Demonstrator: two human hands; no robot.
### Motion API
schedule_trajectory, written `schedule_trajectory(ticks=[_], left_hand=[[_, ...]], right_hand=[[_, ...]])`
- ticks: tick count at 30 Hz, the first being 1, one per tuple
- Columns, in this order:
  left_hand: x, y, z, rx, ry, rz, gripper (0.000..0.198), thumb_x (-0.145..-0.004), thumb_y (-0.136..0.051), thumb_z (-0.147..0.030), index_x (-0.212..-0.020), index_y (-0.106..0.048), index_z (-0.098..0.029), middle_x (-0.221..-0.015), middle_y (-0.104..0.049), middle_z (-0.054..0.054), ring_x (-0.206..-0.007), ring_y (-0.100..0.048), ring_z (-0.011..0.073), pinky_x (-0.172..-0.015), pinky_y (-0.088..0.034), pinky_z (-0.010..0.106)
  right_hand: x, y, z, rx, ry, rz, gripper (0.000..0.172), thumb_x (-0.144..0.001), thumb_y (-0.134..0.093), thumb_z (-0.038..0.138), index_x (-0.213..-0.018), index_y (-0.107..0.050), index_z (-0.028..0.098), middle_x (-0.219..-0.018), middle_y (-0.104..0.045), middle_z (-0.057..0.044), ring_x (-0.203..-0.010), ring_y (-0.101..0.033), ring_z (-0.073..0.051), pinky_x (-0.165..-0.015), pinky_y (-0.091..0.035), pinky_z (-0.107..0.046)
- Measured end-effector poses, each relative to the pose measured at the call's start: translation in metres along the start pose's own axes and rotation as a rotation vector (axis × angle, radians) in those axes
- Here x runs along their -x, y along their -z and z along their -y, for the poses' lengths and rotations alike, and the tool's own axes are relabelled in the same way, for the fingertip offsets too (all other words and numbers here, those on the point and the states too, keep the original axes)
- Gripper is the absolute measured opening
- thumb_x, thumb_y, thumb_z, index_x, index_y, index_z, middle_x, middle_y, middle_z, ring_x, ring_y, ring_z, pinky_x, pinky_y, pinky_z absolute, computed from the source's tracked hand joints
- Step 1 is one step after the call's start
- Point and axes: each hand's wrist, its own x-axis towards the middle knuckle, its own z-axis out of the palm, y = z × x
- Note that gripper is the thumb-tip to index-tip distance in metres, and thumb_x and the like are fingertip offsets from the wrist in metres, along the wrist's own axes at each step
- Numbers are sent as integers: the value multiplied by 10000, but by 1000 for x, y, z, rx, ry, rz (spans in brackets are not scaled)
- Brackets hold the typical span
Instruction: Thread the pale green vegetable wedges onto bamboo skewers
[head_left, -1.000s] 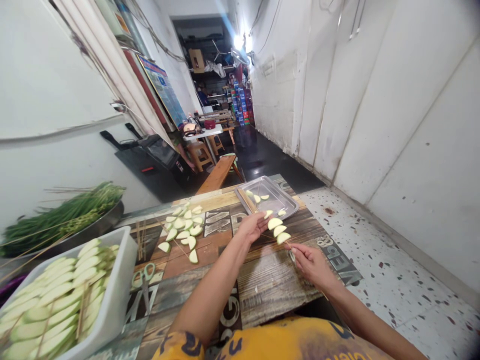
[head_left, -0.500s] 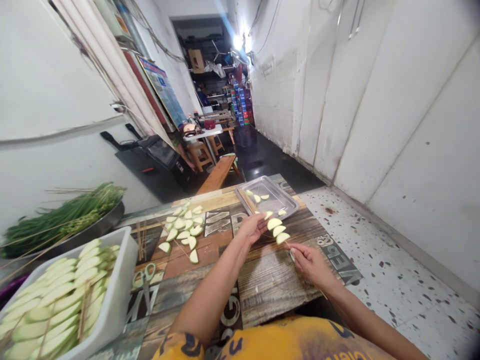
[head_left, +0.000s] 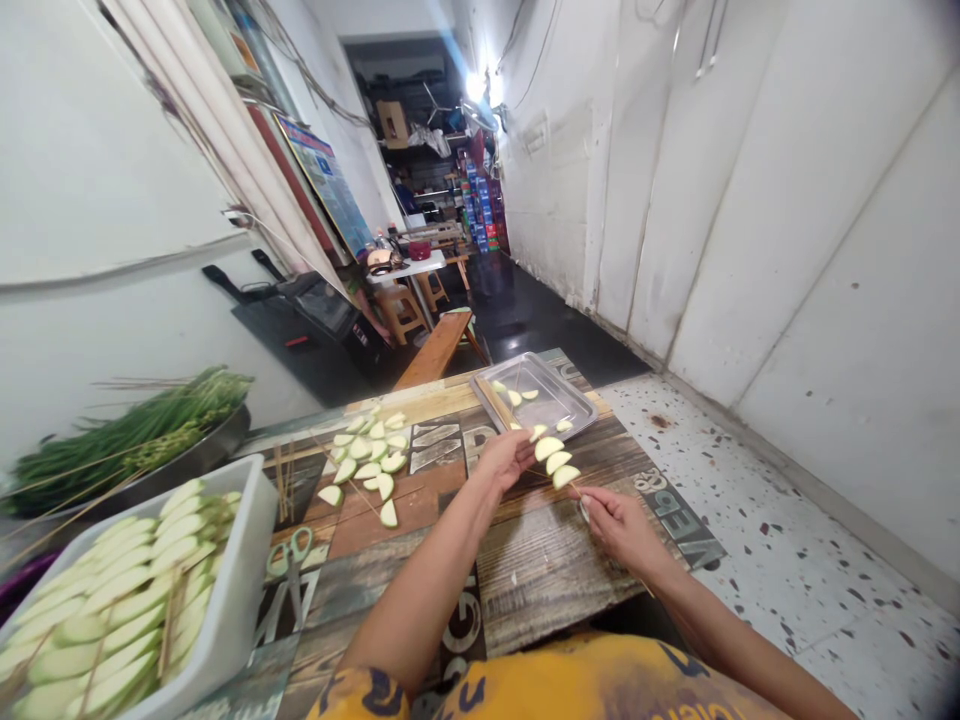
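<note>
My right hand [head_left: 616, 522] is closed around the lower end of a thin wooden skewer. Three pale half-moon vegetable slices with green rims [head_left: 557, 462] sit along that skewer. At its far end, my left hand [head_left: 508, 462] has its thumb and fingers together at another slice [head_left: 538, 433]; whether this one is on the skewer I cannot tell. Just beyond the hands lies a metal tray [head_left: 581, 408] with a few slices and a bundle of skewers [head_left: 496, 403]. Loose slices [head_left: 367, 470] are spread over the table left of my left arm.
A white tub [head_left: 251, 560] full of skewered slices stands at the near left, beside green-handled scissors [head_left: 294, 570]. Behind it is a metal bowl [head_left: 202, 450] heaped with green vegetables [head_left: 150, 430]. A wooden bench [head_left: 435, 350] extends beyond the patterned table [head_left: 540, 560].
Both hands and the skewer hold nearly the same position. The view has shifted very slightly; nothing else visibly differs.
</note>
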Motion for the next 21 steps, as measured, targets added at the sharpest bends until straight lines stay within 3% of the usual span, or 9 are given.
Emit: schedule_trajectory(ticks=[6, 11, 18, 21], left_hand=[[7, -8, -1, 25, 12, 14, 45, -743, -572, -105, -783, -592, -109, -702, -661, 48, -584, -614, 112, -582, -511, 229], [11, -5, 1, 66, -57, 86, 160, -781, -586, -273, -831, -599, -122, -754, -658, 57, -647, -623, 121, -653, -530, 262], [14, 5, 10, 28, -71, 78, 119, -751, -613, -197, -843, -608, -123, -800, -646, 55, -645, -606, 118, -623, -519, 252], [13, 7, 13, 54, -50, 50, 76, -759, -593, -173, -813, -594, -119, -773, -640, 52, -621, -599, 116, -606, -516, 259]], right_hand=[[-6, 1, -3, -7, 17, -20, 461, -788, -516, 480, -1007, -616, 87, -462, -299, 75, -422, -256, -61, -405, -177, -189], [-11, 3, -3, -28, 31, -18, 454, -797, -523, 469, -1017, -613, 83, -458, -290, 79, -421, -245, -55, -407, -164, -190], [-10, -2, -5, 36, 50, 8, 447, -783, -524, 482, -980, -637, 97, -443, -327, 70, -403, -284, -62, -391, -190, -190], [-9, -3, -5, 110, 53, 27, 431, -808, -492, 458, -1014, -641, 110, -440, -408, 52, -397, -357, -83, -393, -258, -196]])
